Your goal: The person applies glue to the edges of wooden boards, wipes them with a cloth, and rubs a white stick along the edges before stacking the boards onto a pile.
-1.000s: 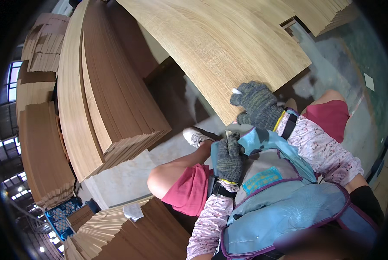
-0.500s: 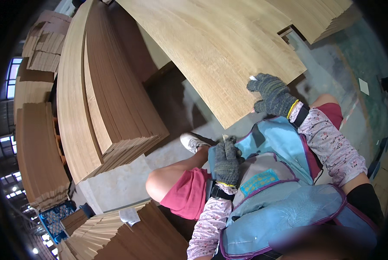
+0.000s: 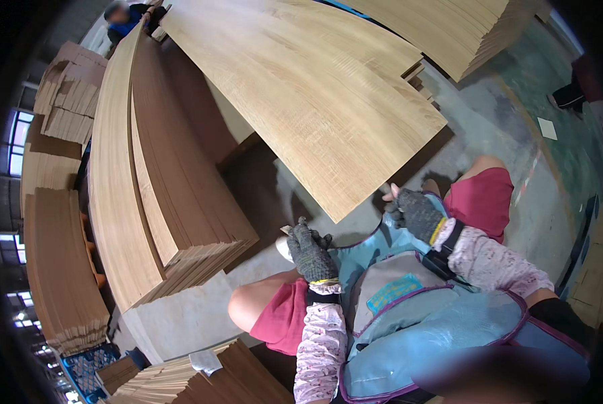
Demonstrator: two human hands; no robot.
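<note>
In the head view, a wide wood-grain board stretches from the far left toward the person, its near corner pointing at the gap between the two hands. The right hand, in a grey knitted glove, has its fingers bent beside the board's near edge, bare fingertips showing; whether they touch or grip it, I cannot tell. The left hand, gloved too, is apart from the board, left of its near corner, with its fingers partly curled. A pale tip shows there, and I cannot tell whether it is skin or something held.

The person wears a blue apron and flowered sleeves. Left of the board is a tall stack of brown-edged boards, and at its far end a co-worker leans in. Another board stack stands far right. Near left, a white paper lies on a lower stack. A pale sheet lies on the green floor at the right.
</note>
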